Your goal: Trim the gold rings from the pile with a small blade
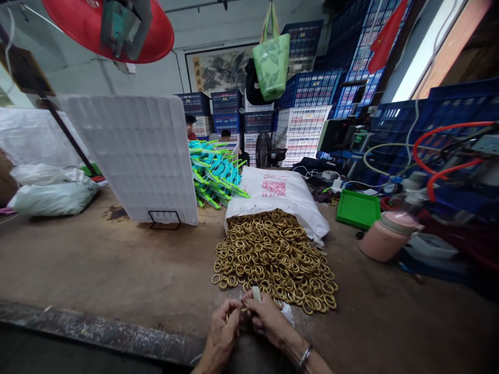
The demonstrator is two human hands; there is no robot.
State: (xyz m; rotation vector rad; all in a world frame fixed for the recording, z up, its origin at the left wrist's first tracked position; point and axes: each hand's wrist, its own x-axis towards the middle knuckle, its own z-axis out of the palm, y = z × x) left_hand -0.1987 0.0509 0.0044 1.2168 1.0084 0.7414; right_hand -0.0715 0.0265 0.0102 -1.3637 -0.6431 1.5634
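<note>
At the table's front edge, my left hand point(222, 330) is closed, its thumb and fingers pinched around a brass-coloured ring point(244, 308). My right hand point(268, 318) meets it from the other side, fingertips closed at the same ring. A whitish strip point(256, 294) covers part of a right-hand finger or is held against it; I cannot tell which. Just beyond both hands spreads a heap of brass-coloured rings point(268, 254), spilling from the mouth of a white woven sack point(249, 189) with red print. The fingers partly hide the held ring.
A pale ribbed panel point(132, 161) stands upright at left in a black wire stand point(164, 220). Behind it are green and turquoise pieces point(214, 171). To the right are a green tray point(357, 209) and a pink jug point(385, 236). A red lamp shade point(78, 26) hangs overhead.
</note>
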